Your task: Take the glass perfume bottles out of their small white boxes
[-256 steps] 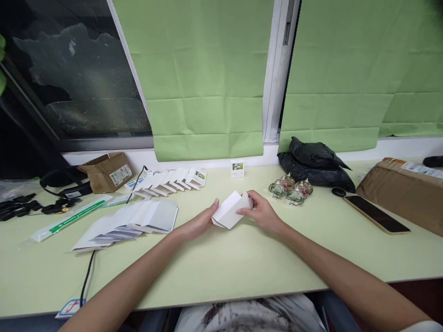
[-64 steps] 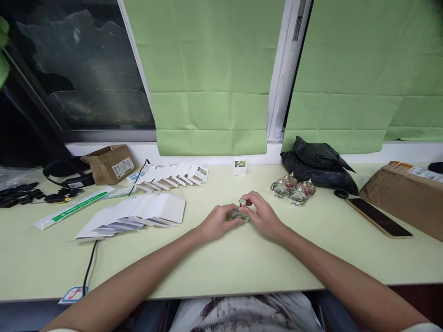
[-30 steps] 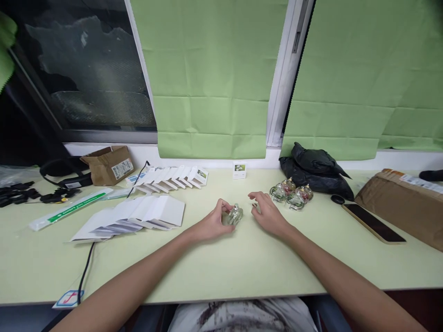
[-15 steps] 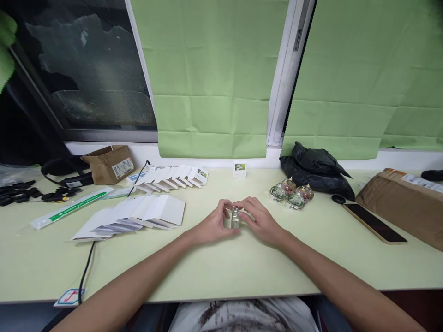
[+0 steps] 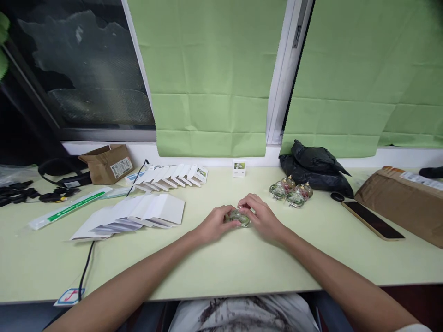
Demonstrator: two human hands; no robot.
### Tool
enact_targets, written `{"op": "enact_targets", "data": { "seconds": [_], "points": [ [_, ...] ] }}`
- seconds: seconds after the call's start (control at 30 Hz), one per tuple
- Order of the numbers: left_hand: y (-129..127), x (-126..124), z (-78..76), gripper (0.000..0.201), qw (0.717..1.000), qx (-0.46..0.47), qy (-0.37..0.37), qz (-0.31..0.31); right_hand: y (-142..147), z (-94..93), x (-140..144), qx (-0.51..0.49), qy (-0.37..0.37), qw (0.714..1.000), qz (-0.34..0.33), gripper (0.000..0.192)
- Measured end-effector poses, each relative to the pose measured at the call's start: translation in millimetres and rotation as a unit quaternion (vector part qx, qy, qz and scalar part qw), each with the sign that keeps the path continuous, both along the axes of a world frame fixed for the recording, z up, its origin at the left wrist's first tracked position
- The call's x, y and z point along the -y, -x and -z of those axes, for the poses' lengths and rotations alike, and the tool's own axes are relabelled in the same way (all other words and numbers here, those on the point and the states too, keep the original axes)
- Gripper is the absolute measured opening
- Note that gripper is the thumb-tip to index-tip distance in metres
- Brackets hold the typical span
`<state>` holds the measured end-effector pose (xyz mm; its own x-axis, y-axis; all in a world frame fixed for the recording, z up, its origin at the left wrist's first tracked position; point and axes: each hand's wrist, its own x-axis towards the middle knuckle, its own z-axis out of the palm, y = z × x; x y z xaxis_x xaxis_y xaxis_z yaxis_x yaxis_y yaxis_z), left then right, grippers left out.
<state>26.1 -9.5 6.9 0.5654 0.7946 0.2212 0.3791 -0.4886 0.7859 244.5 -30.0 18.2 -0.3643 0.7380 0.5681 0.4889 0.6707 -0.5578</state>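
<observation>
Centrally, the left hand and right hand pinch a small clear glass bottle; likely slippery, fragile, best gripped by its sides.

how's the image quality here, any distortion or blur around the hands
Head view: wide-angle bending bows the window frame and the table edge; lighting is soft and even, with only faint shadows. The left hand and right hand are fairly sharp, but the small glass bottle between them is too small to read detail.

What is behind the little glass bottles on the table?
Behind the cluster of glass bottles lies a crumpled black plastic bag against the windowsill, with a green blind above. What the bag holds is covered.
</observation>
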Motion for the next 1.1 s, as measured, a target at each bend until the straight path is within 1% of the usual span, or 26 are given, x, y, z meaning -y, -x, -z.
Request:
{"op": "enact_targets", "data": {
  "seconds": [0.2,0.33,0.43,0.5,0.6,0.73,0.8,0.9,1.0,1.1],
  "points": [
    [1.6,-3.8,4.1,0.034,0.999,-0.008,-0.031,0.007,-1.2,-3.1,0.6,-0.002,-0.001,1.000,-0.011,0.016],
    [1.2,-4.3,1.9,0.035,0.999,0.005,-0.028,0.018,-3.4,-1.7,-3.8,-0.025,0.002,1.000,-0.011,0.016],
    [-1.4,-4.5,-3.7,0.040,0.998,0.060,-0.002,0.008,-7.5,-0.7,-9.1,-0.072,0.012,0.997,0.010,0.018],
    [-3.6,-4.6,-7.0,0.042,0.993,0.115,0.028,-0.002,-10.2,-0.1,-10.3,-0.080,0.021,0.996,0.026,0.020],
    [-4.9,-4.3,-7.9,0.041,0.983,0.166,0.077,0.009,-12.9,0.4,-7.1,-0.021,0.014,0.999,0.033,0.024],
    [-2.6,-4.3,-3.6,0.038,0.976,0.183,0.115,0.028,-16.2,0.2,-2.7,0.106,-0.036,0.994,-0.003,0.031],
    [-1.8,-5.4,-1.3,0.039,0.971,0.194,0.136,0.037,-18.8,1.5,-4.4,0.159,-0.073,0.985,-0.016,0.030],
    [-2.8,-7.3,0.7,0.042,0.965,0.202,0.158,0.053,-23.1,6.0,-11.3,0.216,-0.137,0.967,-0.010,0.028],
    [-4.8,-8.0,0.1,0.044,0.962,0.207,0.168,0.067,-26.0,8.4,-18.3,0.257,-0.192,0.947,0.010,0.024],
    [-6.7,-7.3,-3.2,0.046,0.957,0.215,0.178,0.078,-26.2,4.1,-20.4,0.287,-0.222,0.931,0.043,0.024]
  ]
}}
